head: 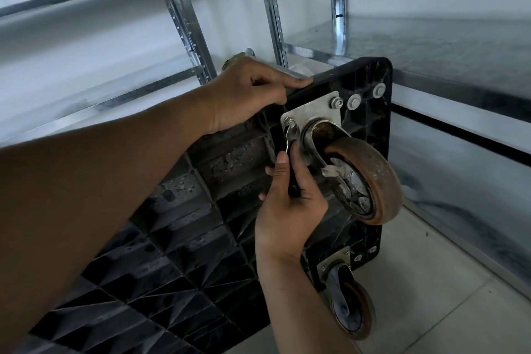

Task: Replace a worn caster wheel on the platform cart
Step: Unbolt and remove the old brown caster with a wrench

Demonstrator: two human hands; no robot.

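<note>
**Head view.** The platform cart (201,238) stands on edge on the floor (431,282), ribbed underside toward the camera, amid metal shelving (184,17). The worn caster wheel (370,181), rust-orange, lies at 3 o'clock of centre and hangs at 4 o'clock from its mounting plate (314,112).

- **Left hand** (250,92): grip curled over the cart's upper edge at 12 o'clock, steadying it.
- **Right hand** (287,204): grip closed round the handle of a wrench (288,138), whose head meets the fastener at the plate's 8 o'clock corner.
- A nut (336,102) shows at the plate's 1 o'clock corner.

Good practice: seat the wrench head fully, pull in short arcs clear of the swivel fork, and brace the cart against the turning force.
</note>
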